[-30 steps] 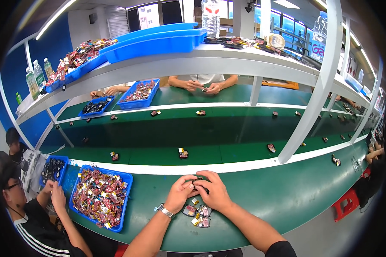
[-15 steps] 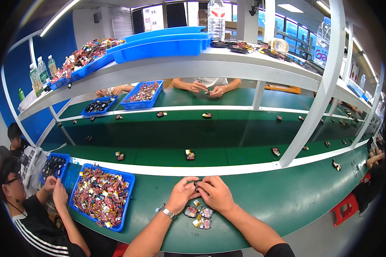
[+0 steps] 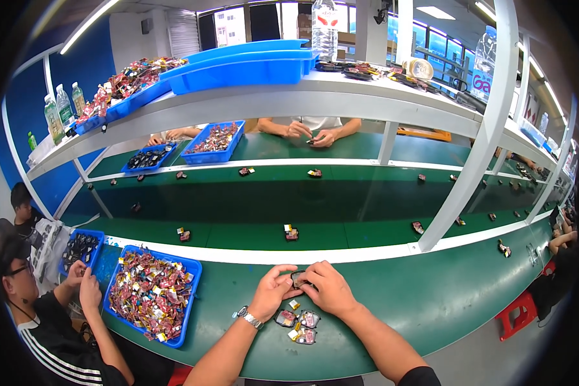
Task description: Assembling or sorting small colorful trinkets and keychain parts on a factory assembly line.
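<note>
Left hand [image 3: 272, 293] and right hand [image 3: 328, 289] both pinching black case [image 3: 296, 277] between their fingertips; long axis unclear, neither hand clearly nearer. Units [image 3: 309, 319] just bodyward of both hands, between wrists, untouched.

Dark piece [image 3: 296, 277] partly hidden, right sleeve [image 3: 421, 377] cropped

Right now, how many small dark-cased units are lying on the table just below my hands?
3: the left unit, the upper-right unit and the lower-right unit, clustered on the green table. Any beneath your fingers would be hidden.
</note>
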A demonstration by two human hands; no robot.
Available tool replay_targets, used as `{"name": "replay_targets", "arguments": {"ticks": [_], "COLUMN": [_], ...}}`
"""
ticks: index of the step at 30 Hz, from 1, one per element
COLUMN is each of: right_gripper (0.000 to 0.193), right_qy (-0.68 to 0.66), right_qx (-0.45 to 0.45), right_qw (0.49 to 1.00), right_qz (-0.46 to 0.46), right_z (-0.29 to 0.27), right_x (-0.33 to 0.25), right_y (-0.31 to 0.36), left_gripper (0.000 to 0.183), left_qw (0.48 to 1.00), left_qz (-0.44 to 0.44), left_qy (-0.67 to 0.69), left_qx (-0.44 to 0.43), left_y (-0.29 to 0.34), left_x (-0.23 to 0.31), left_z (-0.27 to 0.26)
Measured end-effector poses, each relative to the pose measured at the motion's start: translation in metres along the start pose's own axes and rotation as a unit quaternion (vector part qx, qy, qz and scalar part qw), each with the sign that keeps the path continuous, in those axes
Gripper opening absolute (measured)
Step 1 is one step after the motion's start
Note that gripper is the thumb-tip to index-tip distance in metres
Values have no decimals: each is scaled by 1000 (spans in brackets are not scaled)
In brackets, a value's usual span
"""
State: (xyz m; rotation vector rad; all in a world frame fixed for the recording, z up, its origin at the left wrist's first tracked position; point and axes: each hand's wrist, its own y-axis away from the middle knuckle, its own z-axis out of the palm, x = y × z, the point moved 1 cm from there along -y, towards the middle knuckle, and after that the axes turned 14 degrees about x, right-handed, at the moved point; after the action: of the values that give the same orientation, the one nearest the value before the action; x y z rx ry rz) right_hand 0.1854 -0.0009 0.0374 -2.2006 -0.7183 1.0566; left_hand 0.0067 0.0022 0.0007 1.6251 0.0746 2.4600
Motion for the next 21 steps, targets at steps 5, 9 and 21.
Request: {"name": "replay_targets", "arguments": {"ticks": [5, 9, 21], "right_gripper": [17, 14, 12], "right_qy": [-7, -23, -67], "right_qx": [13, 8, -7], "right_qw": [999, 998, 995], "right_qz": [30, 59, 79], "right_z": [-1, 0, -3], "right_x": [4, 10, 9], "right_y": [1, 4, 5], "left_gripper": [20, 14, 12], "left_qw": [1000, 999, 998], "left_qz": [11, 13, -6], "left_qy": [-10, -29, -57], "left_qx": [-9, -27, -27], "left_y": [-3, -2, -2], "left_x": [-5, -2, -2], "left_z": [-6, -2, -4]}}
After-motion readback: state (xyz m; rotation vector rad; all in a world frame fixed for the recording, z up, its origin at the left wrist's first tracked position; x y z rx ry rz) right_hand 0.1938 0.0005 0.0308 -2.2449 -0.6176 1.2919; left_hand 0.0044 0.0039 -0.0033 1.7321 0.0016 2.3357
